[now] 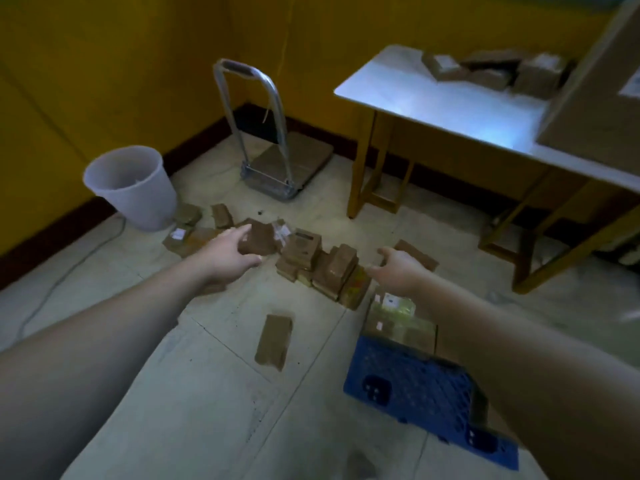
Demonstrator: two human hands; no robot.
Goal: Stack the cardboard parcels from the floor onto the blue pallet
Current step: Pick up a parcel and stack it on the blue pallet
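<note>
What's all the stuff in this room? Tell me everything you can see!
floor parcels: many, brown, scattered and piled on the pale floor in the middle
blue pallet: one, blue, on the floor at lower right
pallet parcels: a few, brown and yellowish, on the pallet's far end
bucket: one, white, by the left wall
trolley: one, silver, in the corner
table: one, white top with yellow legs, on the right
table parcels: several, brown, at the table's far end
big box: one, brown, on the table's right side
left hand: one, at a parcel in the pile, grip unclear
right hand: one, open, above the pile
</note>
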